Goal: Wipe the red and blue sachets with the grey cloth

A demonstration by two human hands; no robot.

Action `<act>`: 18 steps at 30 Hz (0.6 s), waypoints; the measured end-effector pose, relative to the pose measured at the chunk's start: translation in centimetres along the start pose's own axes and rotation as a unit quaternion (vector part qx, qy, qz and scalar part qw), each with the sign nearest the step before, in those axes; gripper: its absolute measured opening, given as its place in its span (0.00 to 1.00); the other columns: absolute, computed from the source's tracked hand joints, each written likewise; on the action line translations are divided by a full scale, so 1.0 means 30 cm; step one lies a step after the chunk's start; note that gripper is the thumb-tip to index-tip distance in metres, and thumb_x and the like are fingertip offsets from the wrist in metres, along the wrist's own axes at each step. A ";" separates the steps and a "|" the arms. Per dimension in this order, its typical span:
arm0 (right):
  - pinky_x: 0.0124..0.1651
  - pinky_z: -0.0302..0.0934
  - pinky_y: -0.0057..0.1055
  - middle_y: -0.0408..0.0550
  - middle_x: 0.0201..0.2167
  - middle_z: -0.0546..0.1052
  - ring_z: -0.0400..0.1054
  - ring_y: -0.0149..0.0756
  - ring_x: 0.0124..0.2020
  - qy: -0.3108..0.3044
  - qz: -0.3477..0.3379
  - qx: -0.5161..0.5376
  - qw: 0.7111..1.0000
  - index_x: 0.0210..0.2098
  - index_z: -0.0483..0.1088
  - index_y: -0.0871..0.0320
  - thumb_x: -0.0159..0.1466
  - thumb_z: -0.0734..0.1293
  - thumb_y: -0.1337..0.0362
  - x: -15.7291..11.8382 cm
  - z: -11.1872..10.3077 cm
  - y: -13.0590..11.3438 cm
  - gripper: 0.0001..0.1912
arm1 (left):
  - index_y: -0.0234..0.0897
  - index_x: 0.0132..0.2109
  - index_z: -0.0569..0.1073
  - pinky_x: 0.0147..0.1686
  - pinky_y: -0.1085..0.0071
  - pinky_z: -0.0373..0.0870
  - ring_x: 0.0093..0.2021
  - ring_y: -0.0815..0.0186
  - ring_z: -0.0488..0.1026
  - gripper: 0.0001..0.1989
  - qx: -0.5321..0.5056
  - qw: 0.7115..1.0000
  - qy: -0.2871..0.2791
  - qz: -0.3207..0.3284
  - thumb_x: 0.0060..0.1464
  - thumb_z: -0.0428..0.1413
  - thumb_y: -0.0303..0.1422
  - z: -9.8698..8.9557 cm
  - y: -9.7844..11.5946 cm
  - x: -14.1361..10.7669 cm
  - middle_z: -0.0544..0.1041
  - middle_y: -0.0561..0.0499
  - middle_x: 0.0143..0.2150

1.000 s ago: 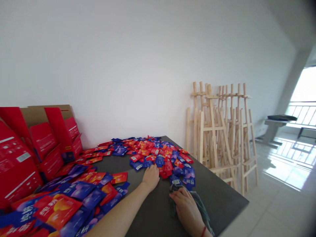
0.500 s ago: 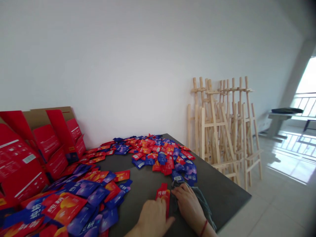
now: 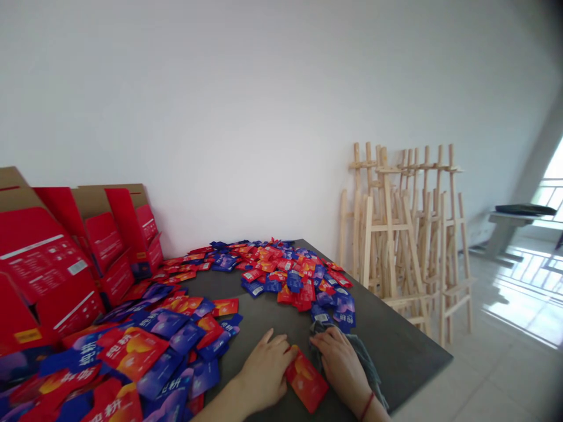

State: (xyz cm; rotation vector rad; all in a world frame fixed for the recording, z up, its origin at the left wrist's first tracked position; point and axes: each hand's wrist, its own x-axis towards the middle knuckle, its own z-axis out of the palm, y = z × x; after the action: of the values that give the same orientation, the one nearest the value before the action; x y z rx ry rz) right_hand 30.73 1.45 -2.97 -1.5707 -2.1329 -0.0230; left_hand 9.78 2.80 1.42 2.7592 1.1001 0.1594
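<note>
Low in the head view, my left hand (image 3: 269,368) holds a flat red packet (image 3: 308,382) with an orange fruit print by its left corner. The packet lies slanted over the dark table, and my fingers cover its upper left end. Just right of it, my right hand (image 3: 342,362), with a red cord at the wrist, is closed on a grey-green cloth (image 3: 368,364). The cloth is bunched under the palm and trails toward me. Several red and blue packets (image 3: 132,351) are heaped left of my left hand.
Another pile of red and blue packets (image 3: 303,281) covers the far part of the dark table (image 3: 409,351). Open red cardboard boxes (image 3: 57,264) stand along the left side. Wooden easels (image 3: 396,234) lean by the white wall beyond the table's right edge.
The red packet has turned from upright to slanted and now lies nearer me. My left hand has shifted to its left end. The view has swung slightly left; my right hand stays on the cloth.
</note>
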 end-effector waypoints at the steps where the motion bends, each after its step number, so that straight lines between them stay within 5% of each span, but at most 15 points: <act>1: 0.53 0.55 0.35 0.43 0.44 0.76 0.62 0.40 0.48 -0.001 0.001 0.008 1.000 0.47 0.73 0.52 0.58 0.56 0.76 0.001 -0.002 0.002 0.24 | 0.37 0.55 0.70 0.64 0.53 0.46 0.58 0.54 0.64 0.24 0.009 1.000 0.006 -0.027 0.48 0.52 0.29 -0.001 0.011 -0.015 0.73 0.42 0.51; 4: 0.54 0.55 0.37 0.44 0.45 0.76 0.62 0.41 0.49 -0.003 0.006 0.035 0.999 0.47 0.73 0.53 0.56 0.56 0.76 0.003 -0.022 0.006 0.25 | 0.35 0.52 0.72 0.59 0.52 0.54 0.53 0.51 0.67 0.21 0.011 0.991 0.004 -0.131 0.50 0.53 0.34 0.016 0.033 -0.071 0.72 0.40 0.51; 8: 0.56 0.53 0.38 0.45 0.49 0.74 0.60 0.41 0.51 0.010 0.012 0.061 0.998 0.50 0.72 0.53 0.54 0.56 0.76 -0.007 -0.056 -0.039 0.28 | 0.33 0.57 0.67 0.60 0.57 0.54 0.61 0.49 0.58 0.27 -0.030 0.975 0.002 -0.219 0.48 0.56 0.35 0.053 0.033 -0.131 0.61 0.38 0.63; 14: 0.52 0.54 0.34 0.40 0.49 0.74 0.61 0.38 0.49 -0.044 -0.099 0.045 0.993 0.52 0.69 0.46 0.60 0.58 0.76 -0.047 -0.001 -0.191 0.26 | 0.28 0.58 0.63 0.56 0.64 0.59 0.59 0.53 0.62 0.33 -0.078 0.962 0.020 -0.260 0.43 0.59 0.32 0.036 -0.002 -0.107 0.66 0.36 0.59; 18: 0.50 0.54 0.33 0.40 0.49 0.74 0.61 0.38 0.47 -0.043 -0.113 -0.001 0.993 0.49 0.70 0.48 0.64 0.60 0.72 -0.068 0.025 -0.185 0.18 | 0.34 0.46 0.71 0.41 0.69 0.65 0.45 0.56 0.73 0.24 -0.122 0.959 -0.025 -0.255 0.38 0.63 0.35 0.008 -0.040 -0.078 0.76 0.44 0.45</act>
State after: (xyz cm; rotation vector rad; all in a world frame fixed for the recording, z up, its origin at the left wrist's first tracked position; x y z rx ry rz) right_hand 25.89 -2.02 -2.94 -1.3458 -2.3689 -0.0315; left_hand 7.33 2.01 0.86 2.1715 1.6101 0.1427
